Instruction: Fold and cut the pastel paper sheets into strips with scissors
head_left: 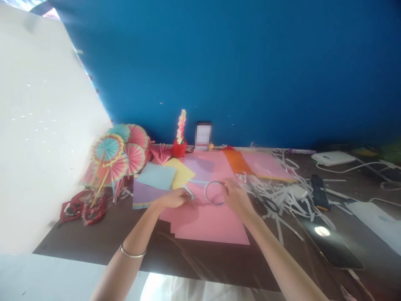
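Note:
Over the pink paper sheets (pixel 216 225), my right hand (pixel 234 195) grips the edge of a thin pale ring (pixel 206 193). I cannot tell whether this ring is a looped paper strip or a nearly used-up roll of tape. My left hand (pixel 173 199) is closed, its fingertips pinching a narrow pale strip (pixel 189 191). Another length of pale strip runs between the ring's top and the left hand's side; how they join is blurred. Beside the left hand lie light blue paper (pixel 156 175), yellow paper (pixel 181 172) and purple paper (pixel 147 195).
Folded paper fans (pixel 108 149) stand at the left above a red decorated item (pixel 94 209). A red pot (pixel 179 149) stands near the blue wall (pixel 219 62). White paper strips (pixel 278 196) are heaped to the right, near a phone (pixel 336 246) and a white cabled device (pixel 333 157).

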### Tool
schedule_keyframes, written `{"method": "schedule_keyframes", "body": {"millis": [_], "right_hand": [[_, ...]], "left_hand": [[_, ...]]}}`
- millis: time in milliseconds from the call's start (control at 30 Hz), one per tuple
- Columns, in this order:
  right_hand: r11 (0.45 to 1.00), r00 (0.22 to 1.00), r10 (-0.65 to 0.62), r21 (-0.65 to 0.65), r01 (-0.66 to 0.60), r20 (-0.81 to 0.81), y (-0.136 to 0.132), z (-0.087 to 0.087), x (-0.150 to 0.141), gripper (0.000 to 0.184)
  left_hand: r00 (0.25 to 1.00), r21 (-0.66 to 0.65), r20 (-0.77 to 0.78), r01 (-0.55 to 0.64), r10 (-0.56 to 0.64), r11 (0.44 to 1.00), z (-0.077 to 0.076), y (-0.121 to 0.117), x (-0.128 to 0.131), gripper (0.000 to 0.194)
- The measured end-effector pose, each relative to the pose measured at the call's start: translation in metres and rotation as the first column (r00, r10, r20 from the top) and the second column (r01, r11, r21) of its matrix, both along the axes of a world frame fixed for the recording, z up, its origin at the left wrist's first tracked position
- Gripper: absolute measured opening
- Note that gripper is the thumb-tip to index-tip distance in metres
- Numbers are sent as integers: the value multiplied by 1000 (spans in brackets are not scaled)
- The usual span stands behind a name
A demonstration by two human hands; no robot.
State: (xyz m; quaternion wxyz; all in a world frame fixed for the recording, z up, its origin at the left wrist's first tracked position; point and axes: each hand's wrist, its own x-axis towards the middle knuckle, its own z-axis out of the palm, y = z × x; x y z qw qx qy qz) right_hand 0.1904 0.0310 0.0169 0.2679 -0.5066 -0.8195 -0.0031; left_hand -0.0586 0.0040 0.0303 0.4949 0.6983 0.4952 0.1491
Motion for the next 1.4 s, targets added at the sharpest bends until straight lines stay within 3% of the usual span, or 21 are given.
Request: {"method": "schedule_keyframes", "body": {"millis": [100,233,300,400,533,700,767,900,1033,1167,1400], "right_hand": [[983,995,73,174,-59,-75,-14,8,13,17],[920,983,179,359,-157,-29,-43,12,31,13],[907,967,253,340,-247,28,-58,11,40,15],[916,930,338,175,-360,142,-78,10,51,21],[937,918,347,-21,-350,191,-92,17,49,29],[978,977,198,-43,-202,-84,-91,21,-7,17],[977,981,168,-114,-179,-98,-85,17,-36,21],[932,962,215,-258,-253,-167,-69,9,-65,6],[947,940,124,-245,-208,-319,-64,9,-59,7],[960,911,15,-247,-128,-412,-68,8,-50,10],[979,928,80,-146,-142,-364,-71,0,-50,12]], "left_hand": [[999,-55,33,25,-23,998,3,-1,6,26],[992,-57,55,115,-112,992,4,-2,9,20],[994,-44,16,112,-112,993,3,-2,8,21],[997,-27,-61,54,-55,998,3,-3,6,20],[994,-46,-62,90,-93,995,5,-4,6,21],[979,-21,-6,206,-206,978,8,-5,8,24],[964,19,41,263,-263,965,6,-4,8,22],[948,70,90,301,-307,951,1,-1,5,25],[947,77,85,305,-311,949,3,1,5,20],[959,32,87,267,-269,963,7,0,8,28],[969,70,108,216,-222,974,7,-17,6,32]]}}
